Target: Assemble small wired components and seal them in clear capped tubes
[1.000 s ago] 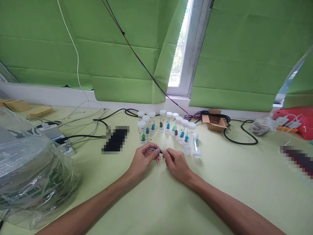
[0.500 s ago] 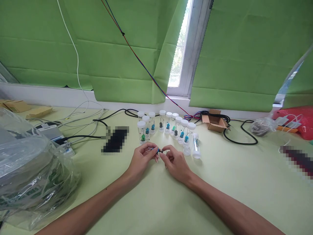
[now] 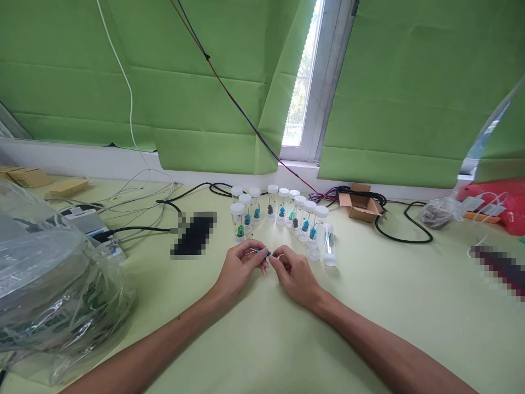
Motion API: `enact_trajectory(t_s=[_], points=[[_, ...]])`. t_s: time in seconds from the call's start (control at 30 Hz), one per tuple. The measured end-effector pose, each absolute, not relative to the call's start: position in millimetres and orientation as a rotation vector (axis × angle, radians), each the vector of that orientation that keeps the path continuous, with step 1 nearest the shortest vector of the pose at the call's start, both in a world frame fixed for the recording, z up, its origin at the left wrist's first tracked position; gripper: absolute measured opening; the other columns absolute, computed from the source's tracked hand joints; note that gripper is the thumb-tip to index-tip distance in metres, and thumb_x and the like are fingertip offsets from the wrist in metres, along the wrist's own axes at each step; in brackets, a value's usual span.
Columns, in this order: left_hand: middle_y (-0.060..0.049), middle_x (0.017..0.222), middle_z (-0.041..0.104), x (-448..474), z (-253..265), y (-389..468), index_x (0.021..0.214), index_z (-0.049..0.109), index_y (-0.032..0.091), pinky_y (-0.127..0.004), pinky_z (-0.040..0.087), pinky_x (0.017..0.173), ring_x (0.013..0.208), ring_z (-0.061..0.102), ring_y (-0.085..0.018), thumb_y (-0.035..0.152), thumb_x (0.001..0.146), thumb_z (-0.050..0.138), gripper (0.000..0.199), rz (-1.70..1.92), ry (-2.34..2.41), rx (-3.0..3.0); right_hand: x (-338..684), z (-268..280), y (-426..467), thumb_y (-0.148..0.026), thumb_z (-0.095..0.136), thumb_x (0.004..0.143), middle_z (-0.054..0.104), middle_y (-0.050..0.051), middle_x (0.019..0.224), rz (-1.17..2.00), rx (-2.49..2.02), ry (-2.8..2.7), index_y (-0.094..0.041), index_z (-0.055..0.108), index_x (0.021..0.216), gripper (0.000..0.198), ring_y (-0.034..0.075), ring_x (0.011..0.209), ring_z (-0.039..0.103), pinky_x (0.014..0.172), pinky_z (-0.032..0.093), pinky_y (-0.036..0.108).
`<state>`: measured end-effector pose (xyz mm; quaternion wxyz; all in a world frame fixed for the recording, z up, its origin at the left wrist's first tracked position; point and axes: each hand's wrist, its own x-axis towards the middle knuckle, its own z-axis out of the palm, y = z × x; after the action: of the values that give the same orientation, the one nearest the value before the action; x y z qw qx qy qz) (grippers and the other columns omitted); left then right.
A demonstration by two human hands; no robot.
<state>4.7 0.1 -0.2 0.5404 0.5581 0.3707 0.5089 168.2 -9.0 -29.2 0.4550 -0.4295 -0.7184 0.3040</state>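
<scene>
My left hand point(image 3: 244, 261) pinches a small blue part with thin metal pins point(image 3: 267, 253) between thumb and forefinger. Close beside its right end, my right hand point(image 3: 293, 270) has thumb and forefinger closed together; whatever sits between those fingertips is too small to name. Beyond my hands stand several clear tubes with white caps point(image 3: 273, 205), holding blue, green or dark parts with thin wires. One clear tube point(image 3: 329, 246) lies tilted at the right of the group, near a small clear round cap point(image 3: 313, 254).
An open cardboard box point(image 3: 361, 207) and black cable point(image 3: 426, 235) lie at the back right. At the left are a large clear plastic bag point(image 3: 61, 306) and a grey device point(image 3: 88, 221) with cables. A red bag point(image 3: 511, 205) lies far right.
The fingertips of my right hand have drawn slightly together beside the blue part. My left hand keeps nearly the same place, and the tubes have not moved.
</scene>
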Motion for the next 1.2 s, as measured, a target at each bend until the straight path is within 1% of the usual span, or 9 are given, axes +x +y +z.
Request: enact_trajectory(t_s=[0.17, 0.43, 0.7, 0.77, 0.83, 0.93, 1.03, 1.2], points=[[0.000, 0.066, 0.063, 5.5, -0.5, 0.1, 0.082, 0.064, 0.016, -0.027, 0.050, 0.059, 0.059, 0.059, -0.013, 0.032, 0.079, 0.073, 0.019, 1.209, 0.879, 1.332, 167.6, -28.0, -9.4, -0.037, 0.047, 0.096, 0.042, -0.006, 0.055, 0.727, -1.068, -1.781, -0.017, 0.055, 0.081, 0.026, 0.009, 0.049, 0.033, 0.049, 0.026, 0.023], [0.000, 0.066, 0.063, 4.2, 0.1, -1.2, 0.082, 0.063, 0.016, -0.027, 0.050, 0.059, 0.059, 0.059, -0.013, 0.034, 0.079, 0.073, 0.020, 1.185, 0.880, 1.344, 167.0, -24.6, -9.7, -0.036, 0.041, 0.098, 0.044, -0.005, 0.056, 0.648, -1.065, -1.817, -0.018, 0.052, 0.069, 0.036, 0.009, 0.051, 0.033, 0.052, 0.027, 0.024], [-0.001, 0.069, 0.063, 6.1, 0.3, -1.7, 0.082, 0.065, 0.016, -0.027, 0.050, 0.058, 0.060, 0.060, -0.014, 0.033, 0.078, 0.074, 0.020, 1.202, 0.856, 1.306, 167.0, -26.8, -8.6, -0.038, 0.039, 0.100, 0.040, -0.006, 0.054, 0.645, -1.087, -1.801, -0.018, 0.053, 0.067, 0.041, 0.009, 0.051, 0.031, 0.052, 0.027, 0.025], [-0.001, 0.069, 0.063, 6.0, 0.1, -1.3, 0.082, 0.065, 0.016, -0.027, 0.050, 0.058, 0.060, 0.059, -0.014, 0.032, 0.078, 0.074, 0.019, 1.205, 0.852, 1.290, 166.9, -25.9, -9.6, -0.040, 0.041, 0.099, 0.039, -0.007, 0.053, 0.677, -1.100, -1.784, -0.018, 0.055, 0.072, 0.038, 0.009, 0.049, 0.030, 0.050, 0.025, 0.024], [-0.001, 0.069, 0.063, 5.5, -0.5, -0.6, 0.082, 0.065, 0.016, -0.027, 0.050, 0.058, 0.060, 0.059, -0.013, 0.032, 0.078, 0.074, 0.019, 1.213, 0.856, 1.278, 166.8, -24.9, -10.6, -0.041, 0.045, 0.097, 0.038, -0.008, 0.051, 0.702, -1.108, -1.768, -0.018, 0.058, 0.083, 0.030, 0.009, 0.048, 0.031, 0.049, 0.024, 0.024], [-0.002, 0.071, 0.066, 4.7, -1.5, 0.6, 0.082, 0.066, 0.016, -0.027, 0.050, 0.059, 0.058, 0.059, -0.013, 0.032, 0.078, 0.074, 0.019, 1.223, 0.865, 1.263, 166.8, -24.5, -11.4, -0.040, 0.052, 0.093, 0.040, -0.010, 0.050, 0.725, -1.092, -1.773, -0.017, 0.056, 0.096, 0.023, 0.009, 0.046, 0.034, 0.048, 0.025, 0.023], [-0.004, 0.075, 0.068, 4.5, -2.1, 1.4, 0.082, 0.066, 0.016, -0.028, 0.050, 0.060, 0.058, 0.059, -0.013, 0.032, 0.078, 0.074, 0.019, 1.220, 0.870, 1.257, 167.1, -25.3, -11.3, -0.038, 0.053, 0.092, 0.042, -0.010, 0.052, 0.724, -1.078, -1.788, -0.017, 0.055, 0.098, 0.022, 0.009, 0.047, 0.037, 0.049, 0.027, 0.022], [-0.003, 0.072, 0.066, 4.5, -2.1, 1.0, 0.083, 0.066, 0.016, -0.027, 0.050, 0.060, 0.059, 0.058, -0.013, 0.032, 0.078, 0.074, 0.019, 1.208, 0.870, 1.271, 167.6, -27.0, -10.2, -0.037, 0.050, 0.094, 0.039, -0.010, 0.051, 0.690, -1.080, -1.808, -0.017, 0.056, 0.095, 0.021, 0.009, 0.046, 0.035, 0.049, 0.025, 0.023]])
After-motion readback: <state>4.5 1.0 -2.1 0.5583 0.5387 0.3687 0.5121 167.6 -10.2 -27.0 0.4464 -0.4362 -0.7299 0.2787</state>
